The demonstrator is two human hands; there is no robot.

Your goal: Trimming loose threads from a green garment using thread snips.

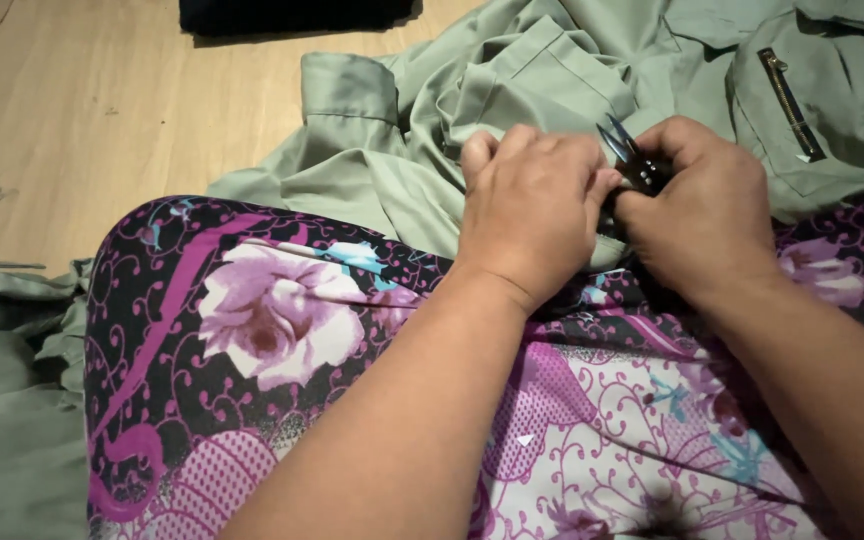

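Floral fabric point(282, 330) in purple, pink and black covers the person's lap, and both forearms reach over it. Left hand point(535, 205) lies knuckles-up with its fingers curled down, pinching a fold of the pale green garment point(422, 140) just under the fingertips. Right hand point(704, 205) closes around small thread snips point(630, 160); the dark handle sits inside the fist and the two thin blades poke up between the two hands, slightly parted. Whatever the blades work on is hidden behind the left knuckles, so I cannot tell if a thread is being cut. Beyond the fingers the green garment spreads in loose folds, a cuffed sleeve point(350, 90) to the left of them and a zip pocket point(790, 105) past the right hand. Judging by this, trimming looks under way at one spot, with most of the garment yet unhandled.
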